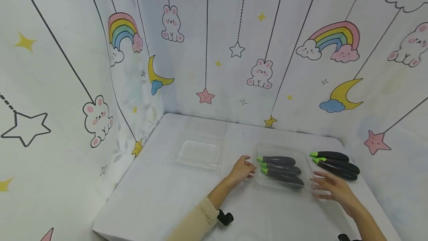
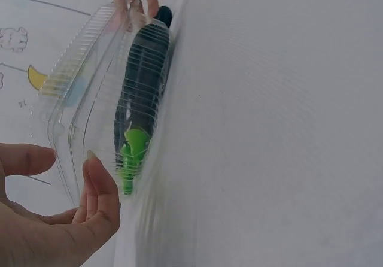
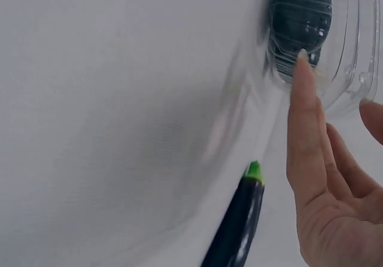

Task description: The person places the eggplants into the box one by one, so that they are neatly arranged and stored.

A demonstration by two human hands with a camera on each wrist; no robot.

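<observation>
A clear plastic container (image 1: 279,147) stands on the table, with three dark eggplants (image 1: 282,176) with green stems inside it. At its left side is my left hand (image 1: 241,170); in the left wrist view the thumb and bent fingers (image 2: 102,186) lie either side of the rim, with a gap between them. My right hand (image 1: 334,189) is by the container's right end, fingers extended. One fingertip reaches close to the container's wall in the right wrist view; whether it touches is hard to tell. The thumb (image 3: 372,117) stands apart.
More loose eggplants (image 1: 337,166) lie on the table to the right, behind my right hand. Another clear container (image 1: 198,153) sits open at the back left. Patterned cloth (image 1: 227,73) rises behind the white table (image 1: 160,189) and along its left side.
</observation>
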